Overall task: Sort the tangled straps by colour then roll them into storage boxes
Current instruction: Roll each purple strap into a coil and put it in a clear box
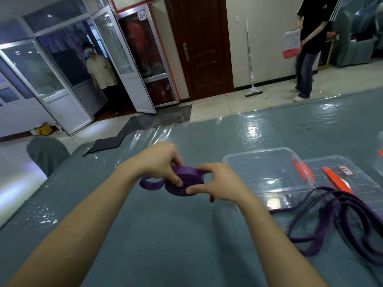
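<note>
A purple strap roll [186,179] is held just above the grey-blue table [186,235], with a loose loop of its end sticking out to the left. My left hand [159,160] grips the roll from the far side, thumb pressed on its top. My right hand [219,183] pinches its right edge between thumb and fingers. To the right stands a clear storage box [267,172] with an orange latch, and beside it lies a clear lid [352,181] with another orange latch. A tangle of dark purple straps [335,220] lies in front of the lid.
The table carries a shiny clear plastic cover. A grey covered chair [46,154] stands at the left edge. Two people stand on the tiled floor beyond, one in a doorway [101,73], one at the far right [308,48]. A mop [250,65] leans on the wall.
</note>
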Motion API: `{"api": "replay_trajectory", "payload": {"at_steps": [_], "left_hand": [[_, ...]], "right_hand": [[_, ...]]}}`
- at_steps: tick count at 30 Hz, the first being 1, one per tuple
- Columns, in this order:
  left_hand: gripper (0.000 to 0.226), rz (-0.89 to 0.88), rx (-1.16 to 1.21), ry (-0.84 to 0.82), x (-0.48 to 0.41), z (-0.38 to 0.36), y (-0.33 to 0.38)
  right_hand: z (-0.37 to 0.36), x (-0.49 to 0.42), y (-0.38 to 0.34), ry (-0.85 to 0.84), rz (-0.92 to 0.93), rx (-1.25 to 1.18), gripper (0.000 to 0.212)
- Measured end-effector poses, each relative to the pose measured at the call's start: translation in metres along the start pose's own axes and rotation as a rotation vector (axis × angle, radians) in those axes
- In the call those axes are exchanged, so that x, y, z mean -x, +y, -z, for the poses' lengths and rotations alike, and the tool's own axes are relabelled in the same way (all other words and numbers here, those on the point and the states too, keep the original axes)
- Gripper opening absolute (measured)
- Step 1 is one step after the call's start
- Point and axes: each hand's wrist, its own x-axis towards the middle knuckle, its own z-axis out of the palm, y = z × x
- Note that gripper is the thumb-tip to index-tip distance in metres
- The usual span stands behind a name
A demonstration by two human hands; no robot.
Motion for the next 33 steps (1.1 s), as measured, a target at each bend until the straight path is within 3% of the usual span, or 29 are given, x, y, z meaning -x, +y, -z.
{"api": "replay_trajectory", "payload": {"at_steps": [3, 7, 11, 23, 26, 30, 33], "left_hand": [[0.03, -0.004, -0.105, -0.069, -0.004, 0.006, 0.005], [0.033, -0.027, -0.148, -0.107, -0.005, 0.01, 0.008], [0.032, -0.032, -0.192, -0.067, -0.006, 0.014, 0.01], [0.032, -0.024, -0.349, -0.041, -0.004, 0.02, 0.025], [0.032, -0.037, -0.356, -0.028, -0.005, 0.019, 0.025], [0.034, -0.045, -0.316, -0.031, -0.005, 0.016, 0.023], [0.037, -0.054, -0.308, -0.034, -0.005, 0.016, 0.024]], "right_hand": [[-0.009, -0.002, 0.004, -0.005, 0.013, -0.012, 0.04], [-0.013, -0.003, 0.007, -0.045, 0.004, -0.058, 0.043], [-0.019, -0.004, 0.011, 0.013, 0.031, -0.155, 0.031], [-0.023, -0.005, 0.007, 0.042, 0.067, -0.177, 0.04], [-0.022, -0.005, 0.008, 0.072, 0.103, -0.147, 0.034], [-0.019, -0.005, 0.01, 0.011, 0.063, -0.082, 0.043], [-0.019, -0.004, 0.013, 0.01, 0.037, -0.118, 0.034]]}}
